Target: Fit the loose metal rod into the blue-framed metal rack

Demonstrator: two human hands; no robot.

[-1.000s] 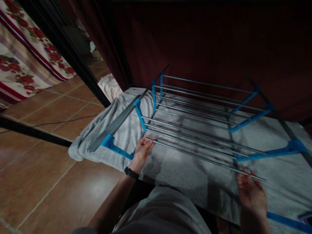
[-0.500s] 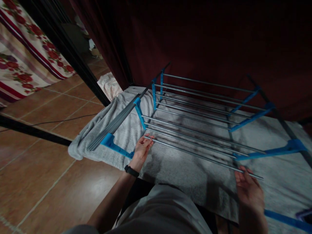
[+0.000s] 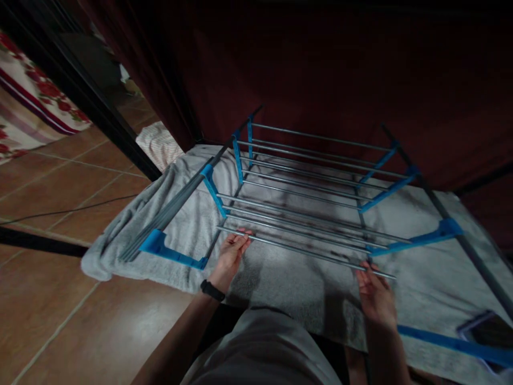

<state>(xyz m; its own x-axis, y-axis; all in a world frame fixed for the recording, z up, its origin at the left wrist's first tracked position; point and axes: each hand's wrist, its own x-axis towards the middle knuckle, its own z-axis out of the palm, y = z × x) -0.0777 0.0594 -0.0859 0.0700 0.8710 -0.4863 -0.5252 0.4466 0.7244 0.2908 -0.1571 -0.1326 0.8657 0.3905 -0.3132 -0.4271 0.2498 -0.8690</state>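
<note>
A thin metal rod [image 3: 304, 251] runs crosswise in front of me, held near both ends. My left hand [image 3: 232, 254] pinches it a little in from its left end. Near the right end, my right hand [image 3: 374, 294] has its fingers closed around it. Beyond the rod stands a partly assembled rack with blue plastic brackets [image 3: 428, 238], dark side poles and several metal rods across it. At the near left, another blue bracket [image 3: 176, 254] has no rod in it. On the right, a blue bracket [image 3: 449, 342] lies low beside my right forearm.
Several loose grey rods [image 3: 164, 214] lie bundled along the left side. A grey blanket [image 3: 280, 299] covers the surface under the rack. A phone-like dark object [image 3: 489, 331] rests at the right. Black frame bars [image 3: 40, 243] cross the left, above tiled floor [image 3: 52, 289].
The view has shifted right. Along the rod, my left hand now sits farther from its left end, so more of that end sticks out. Both hands still hold it.
</note>
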